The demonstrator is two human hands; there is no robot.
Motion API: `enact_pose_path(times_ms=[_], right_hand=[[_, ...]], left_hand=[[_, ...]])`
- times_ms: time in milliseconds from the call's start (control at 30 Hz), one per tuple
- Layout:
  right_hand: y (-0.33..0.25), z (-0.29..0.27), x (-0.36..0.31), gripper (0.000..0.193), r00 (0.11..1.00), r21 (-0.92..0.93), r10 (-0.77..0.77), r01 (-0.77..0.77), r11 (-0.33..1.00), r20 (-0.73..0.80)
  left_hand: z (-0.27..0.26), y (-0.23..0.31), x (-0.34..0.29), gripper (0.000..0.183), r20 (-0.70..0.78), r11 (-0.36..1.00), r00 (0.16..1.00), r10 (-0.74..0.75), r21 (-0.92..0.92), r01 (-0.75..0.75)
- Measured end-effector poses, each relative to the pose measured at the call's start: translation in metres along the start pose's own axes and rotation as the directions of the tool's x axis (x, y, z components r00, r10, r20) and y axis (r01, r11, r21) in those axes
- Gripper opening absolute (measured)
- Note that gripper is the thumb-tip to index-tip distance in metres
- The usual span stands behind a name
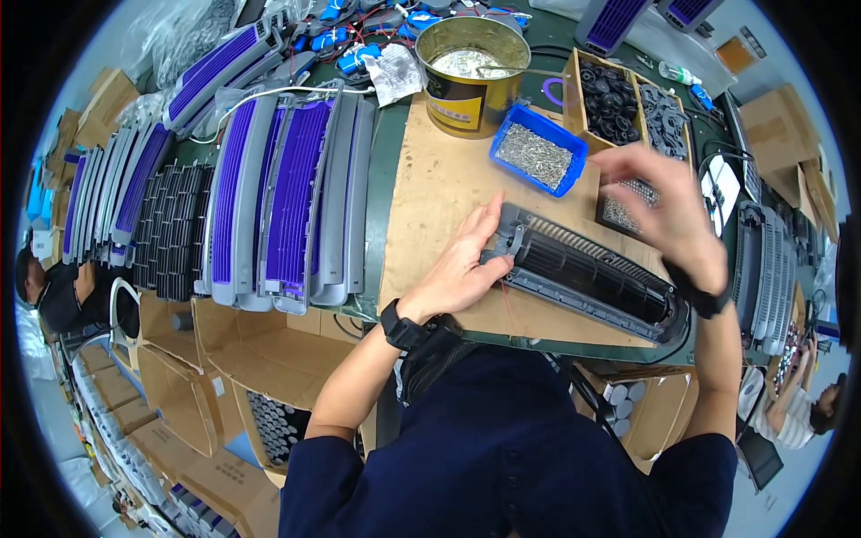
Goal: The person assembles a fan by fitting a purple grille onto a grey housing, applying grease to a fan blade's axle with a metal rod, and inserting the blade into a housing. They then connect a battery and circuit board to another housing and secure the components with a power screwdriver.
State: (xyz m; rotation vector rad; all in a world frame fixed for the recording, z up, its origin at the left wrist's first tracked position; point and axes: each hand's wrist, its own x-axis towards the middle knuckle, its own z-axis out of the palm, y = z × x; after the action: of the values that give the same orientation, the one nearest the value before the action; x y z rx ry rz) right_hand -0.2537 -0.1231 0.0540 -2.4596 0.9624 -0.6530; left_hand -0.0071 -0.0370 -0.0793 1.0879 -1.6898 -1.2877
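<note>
A long grey plastic housing (619,306) with a black ribbed fan roller (583,276) inside lies slantwise on the cardboard sheet in front of me. My left hand (462,264) grips the housing's left end, thumb over the near edge and fingers round the far side. Motion smears my right hand (664,202), which is raised above the housing's right half, by a dark box of small metal parts (632,204). Whether its fingers hold anything cannot be made out. Just beyond the housing, a blue tray (564,186) is filled with screws (535,154).
A yellow-black tin (457,109) stands at the far edge of the cardboard (417,215). Behind the blue tray, a wooden box (574,99) holds black and grey parts. Purple-and-grey covers (300,193) and black rollers (170,229) crowd the left. Cardboard boxes (260,336) sit below the table.
</note>
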Motion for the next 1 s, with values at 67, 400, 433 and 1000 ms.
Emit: enact_pose_path(times_ms=[67, 400, 433, 1000], right_hand=[[0.016, -0.042, -0.027, 0.029, 0.949, -0.020, 0.313, -0.314, 0.949, -0.026], [0.133, -0.058, -0.226, 0.058, 0.528, -0.290, 0.831, -0.834, 0.469, -0.176], [0.143, -0.047, -0.236, 0.061, 0.724, -0.359, 0.641, -0.686, 0.632, -0.255], [-0.058, -0.030, -0.073, 0.099, 0.802, 0.874, 0.391, 0.310, 0.375, -0.452]], left_hand=[[0.001, -0.001, -0.001, 0.081, 0.000, 0.999, 1.000, -0.012, 0.035, 0.012], [0.009, 0.010, 0.004, 0.076, -0.069, 0.999, 0.997, -0.042, 0.024, 0.044], [0.011, 0.013, 0.005, 0.076, -0.090, 0.998, 0.995, -0.051, 0.040, 0.055], [0.022, 0.013, 0.008, 0.064, -0.191, 0.998, 0.979, -0.068, -0.009, 0.068]])
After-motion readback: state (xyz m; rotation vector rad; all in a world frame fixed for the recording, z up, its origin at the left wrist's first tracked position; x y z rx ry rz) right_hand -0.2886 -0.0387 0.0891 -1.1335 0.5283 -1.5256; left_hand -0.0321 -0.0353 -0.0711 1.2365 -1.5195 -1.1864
